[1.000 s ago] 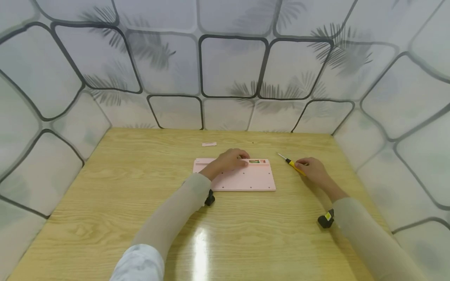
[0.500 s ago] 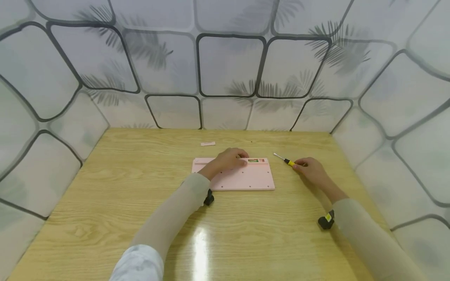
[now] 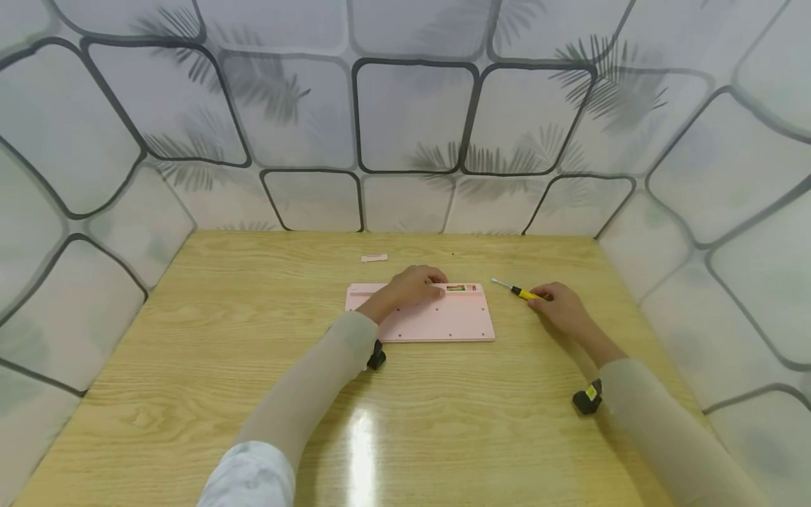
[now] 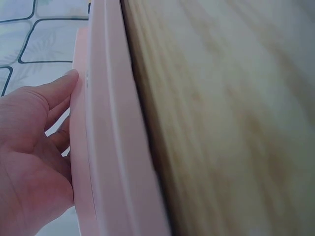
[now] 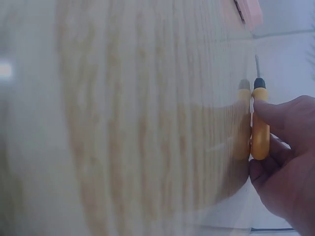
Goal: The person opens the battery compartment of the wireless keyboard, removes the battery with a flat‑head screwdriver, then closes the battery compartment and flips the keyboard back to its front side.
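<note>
Pinching screwdriver [image 5: 261,128], right fingers [image 5: 261,171], gripping panel [image 3: 437,324], left fingers [image 3: 434,274], only head view showing slot [image 3: 461,288]

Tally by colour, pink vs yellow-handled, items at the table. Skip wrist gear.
Pink: 2 (panel, strip)
Yellow-handled: 1 (screwdriver)
Total: 3

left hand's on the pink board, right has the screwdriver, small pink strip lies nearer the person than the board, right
Not nearer: the head view shows the small pink strip beyond the pink board. The left hand, right hand and screwdriver are as you say.
</note>
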The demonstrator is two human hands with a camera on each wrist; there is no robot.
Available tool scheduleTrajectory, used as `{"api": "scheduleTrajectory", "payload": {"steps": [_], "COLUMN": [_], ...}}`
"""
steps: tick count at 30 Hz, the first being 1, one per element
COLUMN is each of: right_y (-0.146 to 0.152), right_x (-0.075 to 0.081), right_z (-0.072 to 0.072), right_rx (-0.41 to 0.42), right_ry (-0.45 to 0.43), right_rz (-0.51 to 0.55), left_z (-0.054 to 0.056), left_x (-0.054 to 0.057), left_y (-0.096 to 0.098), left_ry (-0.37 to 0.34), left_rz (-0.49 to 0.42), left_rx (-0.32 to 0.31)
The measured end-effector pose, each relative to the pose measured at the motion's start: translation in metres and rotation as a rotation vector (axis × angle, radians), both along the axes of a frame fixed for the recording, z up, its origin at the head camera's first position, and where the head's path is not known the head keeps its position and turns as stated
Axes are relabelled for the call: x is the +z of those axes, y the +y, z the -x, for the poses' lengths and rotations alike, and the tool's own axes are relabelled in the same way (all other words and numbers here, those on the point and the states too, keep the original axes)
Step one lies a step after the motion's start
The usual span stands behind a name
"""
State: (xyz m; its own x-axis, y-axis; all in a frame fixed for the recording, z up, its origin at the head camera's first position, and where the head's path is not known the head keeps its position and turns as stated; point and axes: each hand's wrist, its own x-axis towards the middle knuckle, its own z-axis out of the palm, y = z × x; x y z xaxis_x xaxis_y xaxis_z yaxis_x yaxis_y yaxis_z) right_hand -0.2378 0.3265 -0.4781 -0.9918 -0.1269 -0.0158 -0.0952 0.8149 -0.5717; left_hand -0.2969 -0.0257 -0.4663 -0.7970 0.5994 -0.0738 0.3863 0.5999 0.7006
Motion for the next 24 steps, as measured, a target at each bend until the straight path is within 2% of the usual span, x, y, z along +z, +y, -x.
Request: {"api": "scheduleTrajectory", "payload": {"steps": [9,16,24], "right_y": [-0.001,-0.004,-0.014], "right_x": [0.007,0.016,0.020], "right_z": [-0.003,-0.001,-0.002], "right_rx": [-0.047,-0.050,-0.056], "right_ry": [-0.005,0.017,-0.037], "right_rz": [0.073,0.103,0.254], "left_z": [0.003,0.003,-0.001], "left_x": [0.000,0.003,0.001], "left_y": [0.002,0.004,-0.001], "left_ry": [-0.032,-0.014,-0.043], "left_rz": [-0.011,-0.001,-0.016], "left_rx": [-0.004,0.007,0.021]}}
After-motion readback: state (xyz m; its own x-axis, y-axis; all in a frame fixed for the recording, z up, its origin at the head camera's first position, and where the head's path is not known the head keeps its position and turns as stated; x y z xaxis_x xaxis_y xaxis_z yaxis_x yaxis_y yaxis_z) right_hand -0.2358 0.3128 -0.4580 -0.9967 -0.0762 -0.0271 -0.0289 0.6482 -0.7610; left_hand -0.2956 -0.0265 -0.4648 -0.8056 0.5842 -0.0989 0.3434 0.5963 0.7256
